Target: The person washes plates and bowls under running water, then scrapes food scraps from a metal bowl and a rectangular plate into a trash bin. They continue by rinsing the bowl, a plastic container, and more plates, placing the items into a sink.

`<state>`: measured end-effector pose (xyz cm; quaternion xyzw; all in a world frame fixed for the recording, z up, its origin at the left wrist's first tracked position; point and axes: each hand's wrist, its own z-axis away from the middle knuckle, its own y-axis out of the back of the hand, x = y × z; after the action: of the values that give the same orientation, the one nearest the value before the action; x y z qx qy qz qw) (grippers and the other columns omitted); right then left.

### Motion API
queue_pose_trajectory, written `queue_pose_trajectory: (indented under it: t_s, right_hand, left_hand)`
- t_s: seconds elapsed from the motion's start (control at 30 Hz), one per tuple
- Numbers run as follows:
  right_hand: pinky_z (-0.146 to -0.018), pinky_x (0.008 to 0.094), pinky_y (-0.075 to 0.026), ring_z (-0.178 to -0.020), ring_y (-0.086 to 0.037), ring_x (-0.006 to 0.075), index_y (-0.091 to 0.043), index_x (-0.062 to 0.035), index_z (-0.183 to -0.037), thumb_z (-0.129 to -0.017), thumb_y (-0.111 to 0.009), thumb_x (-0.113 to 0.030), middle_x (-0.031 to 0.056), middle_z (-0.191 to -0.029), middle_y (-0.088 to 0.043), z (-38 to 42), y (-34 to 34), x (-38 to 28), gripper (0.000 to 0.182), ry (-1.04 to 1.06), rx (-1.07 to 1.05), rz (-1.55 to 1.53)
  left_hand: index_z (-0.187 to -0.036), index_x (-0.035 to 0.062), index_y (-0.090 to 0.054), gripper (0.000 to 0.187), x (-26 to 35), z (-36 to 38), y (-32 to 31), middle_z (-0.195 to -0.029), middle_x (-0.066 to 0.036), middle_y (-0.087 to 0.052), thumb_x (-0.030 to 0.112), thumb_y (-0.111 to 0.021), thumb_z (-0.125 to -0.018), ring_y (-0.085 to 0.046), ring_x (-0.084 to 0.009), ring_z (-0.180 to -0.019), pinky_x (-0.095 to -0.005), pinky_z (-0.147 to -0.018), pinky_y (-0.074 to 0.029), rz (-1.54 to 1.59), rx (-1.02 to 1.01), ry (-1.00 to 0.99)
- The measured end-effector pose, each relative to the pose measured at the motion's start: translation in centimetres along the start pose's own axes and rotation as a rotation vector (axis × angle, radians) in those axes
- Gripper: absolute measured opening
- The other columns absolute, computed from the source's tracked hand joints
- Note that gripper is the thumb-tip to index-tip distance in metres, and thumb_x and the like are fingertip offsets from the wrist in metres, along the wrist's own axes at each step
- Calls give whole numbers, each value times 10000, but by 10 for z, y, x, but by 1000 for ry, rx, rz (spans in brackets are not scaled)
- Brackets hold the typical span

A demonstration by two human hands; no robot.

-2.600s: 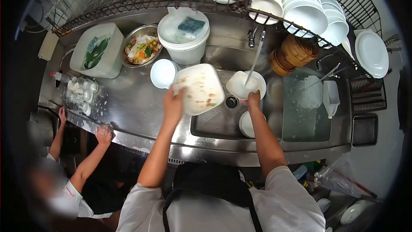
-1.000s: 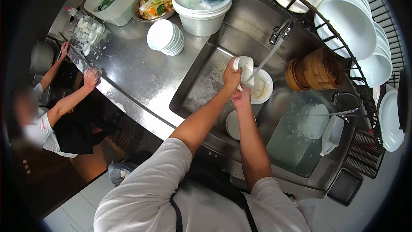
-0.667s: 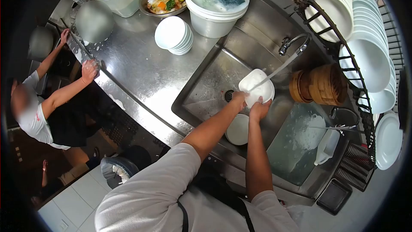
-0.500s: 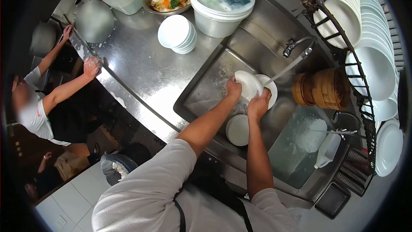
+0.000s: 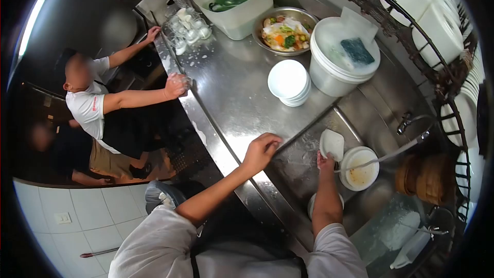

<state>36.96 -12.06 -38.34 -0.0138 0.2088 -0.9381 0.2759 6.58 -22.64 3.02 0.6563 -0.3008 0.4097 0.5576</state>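
Observation:
My left hand is raised over the sink's left edge, its fingers partly curled and apart, with nothing in it. In my right hand is a small white dish, gripped at its lower edge above the sink basin. Just right of that hand, a stack of white plates with yellowish residue sits in the sink under the stream of water. A round white dish is partly hidden behind my right forearm. Stacked white bowls stand on the steel counter beyond my left hand.
A white bucket with soapy water, a metal bowl of food scraps and a plastic tub line the back. Bamboo steamers stand right of the sink, below a dish rack. A co-worker reaches to the counter's left edge.
The view has turned left. My left hand has let go and moved left, away from the sink's middle. A small dish is now in my right hand, and residue shows on the top plate.

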Motion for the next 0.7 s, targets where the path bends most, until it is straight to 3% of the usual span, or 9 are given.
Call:
queue_pose_trajectory:
  t_s: [0.1,0.2,0.23,0.3,0.37,0.47,0.6,0.67,0.7]
  right_hand:
    - [-850,466,-593,-1086,-626,356,-535,-16,-1242,-998,-509,-218,193,-1222,-606,21,-42,6,317,113,-104,-114]
    - [-1143,541,-336,-1309,-446,411,-452,72,-1319,-958,-583,-215,254,-1336,-520,31,-69,-8,479,-46,-269,-135]
    - [-1121,554,-361,-1289,-460,392,-445,64,-1315,-973,-555,-315,238,-1326,-521,47,-76,-15,522,-103,-322,-36]
    - [-1094,510,-416,-1263,-500,405,-462,108,-1285,-929,-611,-206,263,-1295,-553,62,-64,-19,498,45,-450,-57]
    - [-992,470,-520,-1170,-581,366,-501,108,-1225,-910,-614,-146,220,-1236,-600,105,-59,-19,420,242,-143,-223]
    - [-894,422,-581,-1053,-641,328,-524,111,-1170,-888,-608,-79,176,-1160,-634,160,-29,-27,350,374,-145,-662]
    - [-872,396,-583,-974,-656,301,-545,64,-1149,-905,-523,-86,153,-1064,-648,204,-29,-40,288,574,-294,-238]
    - [-833,371,-584,-902,-665,271,-583,7,-1092,-925,-455,-145,128,-998,-654,223,-41,-79,260,517,-377,233]
    - [-737,325,-561,-815,-652,242,-601,-42,-1039,-927,-459,-183,85,-961,-652,211,-48,-103,229,739,-248,156]
  left_hand:
    - [-1029,20,-685,210,-21,13,36,-990,-104,-663,-52,-560,-876,-660,-197,-914,-295,-776,-520,1,68,127]
    - [-1042,27,-687,214,-46,18,57,-1016,-97,-674,-46,-535,-910,-653,-180,-949,-285,-806,-525,11,97,150]
    - [-1043,26,-682,215,-51,19,64,-1014,-100,-675,-51,-522,-921,-652,-177,-940,-285,-806,-524,-20,88,161]
    - [-1038,10,-666,192,-52,20,77,-1009,-97,-664,-55,-513,-943,-653,-170,-897,-279,-799,-522,-49,74,98]
    - [-1038,-1,-662,173,-45,21,92,-998,-101,-649,-43,-518,-952,-658,-177,-881,-267,-797,-525,-38,61,103]
    - [-1026,-8,-667,171,-80,30,121,-960,-91,-659,-50,-528,-936,-661,-173,-882,-274,-781,-526,-50,135,65]
    - [-990,-9,-679,168,-96,45,154,-898,-103,-686,-49,-532,-919,-667,-196,-829,-290,-749,-518,-63,243,243]
    - [-957,-16,-681,155,-104,62,166,-884,-128,-685,-59,-552,-883,-669,-225,-801,-311,-735,-518,-234,271,131]
    - [-941,-20,-682,149,-104,69,180,-877,-141,-684,-64,-562,-865,-670,-239,-787,-322,-729,-518,-330,295,82]
